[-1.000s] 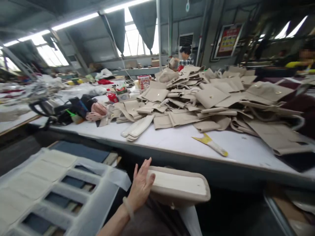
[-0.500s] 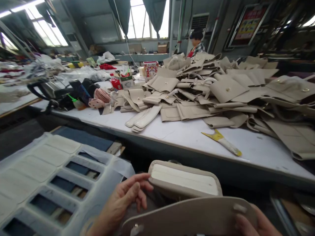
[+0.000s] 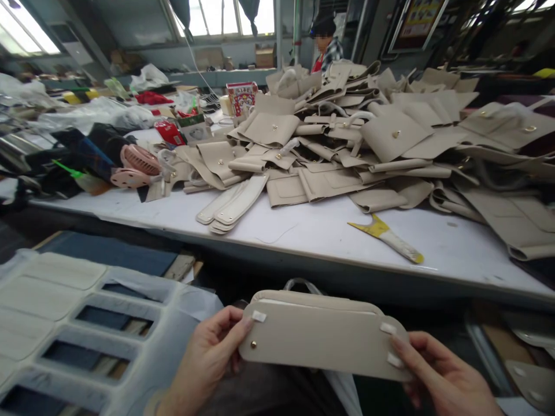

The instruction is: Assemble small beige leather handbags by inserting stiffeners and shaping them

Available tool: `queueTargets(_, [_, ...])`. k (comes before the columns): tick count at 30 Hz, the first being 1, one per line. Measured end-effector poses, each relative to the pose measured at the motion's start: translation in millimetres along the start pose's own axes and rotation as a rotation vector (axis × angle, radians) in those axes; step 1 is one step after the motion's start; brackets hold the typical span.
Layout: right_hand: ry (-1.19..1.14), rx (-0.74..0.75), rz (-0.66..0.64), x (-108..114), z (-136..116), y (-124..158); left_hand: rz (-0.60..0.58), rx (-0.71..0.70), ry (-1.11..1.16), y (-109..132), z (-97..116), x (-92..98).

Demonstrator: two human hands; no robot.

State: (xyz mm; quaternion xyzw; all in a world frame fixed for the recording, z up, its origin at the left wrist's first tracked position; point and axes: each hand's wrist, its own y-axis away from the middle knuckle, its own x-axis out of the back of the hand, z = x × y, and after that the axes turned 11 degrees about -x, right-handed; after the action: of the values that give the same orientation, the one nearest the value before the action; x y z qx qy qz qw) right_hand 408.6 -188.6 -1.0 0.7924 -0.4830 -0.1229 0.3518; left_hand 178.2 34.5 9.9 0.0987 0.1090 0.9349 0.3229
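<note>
A beige oblong bag panel (image 3: 321,344) with rounded ends, a small brass stud and white tape tabs lies between my two hands, low in the view. My left hand (image 3: 208,355) pinches its left end and my right hand (image 3: 437,375) grips its right end. Behind the panel sits a beige bag base (image 3: 303,297) with a white inner face, mostly covered by the panel. A big heap of beige bag pieces (image 3: 347,138) fills the white worktable (image 3: 321,231) in front of me.
A yellow-tipped scraper (image 3: 388,238) lies near the table's front edge. Stacked white-edged strips (image 3: 232,205) sit to its left. A white cut-out sheet (image 3: 78,323) over blue material lies at lower left. Clutter and a pink fan (image 3: 132,164) crowd the table's left. A person (image 3: 325,40) stands far behind.
My right hand came into view with the beige panel and raised it in front of the bag base. My left hand shifted from the base onto the panel's left end. The camera tilted downward.
</note>
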Motion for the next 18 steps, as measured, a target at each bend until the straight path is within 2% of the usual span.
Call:
queueTargets(4, [0.103,0.038,0.108,-3,0,-13,0.022,0.021,-0.058,-11,0,-3.2])
queueTargets(10, [0.119,0.059,0.091,-4,5,-27,0.027,-0.035,-0.16,-26,-10,0.9])
queueTargets(14, [0.07,-0.015,0.043,0,7,-33,-0.003,-0.013,-0.146,-34,-20,5.3])
queueTargets(18, [-0.051,-0.146,0.019,-5,2,-33,-0.011,0.069,-0.094,-37,-22,4.6])
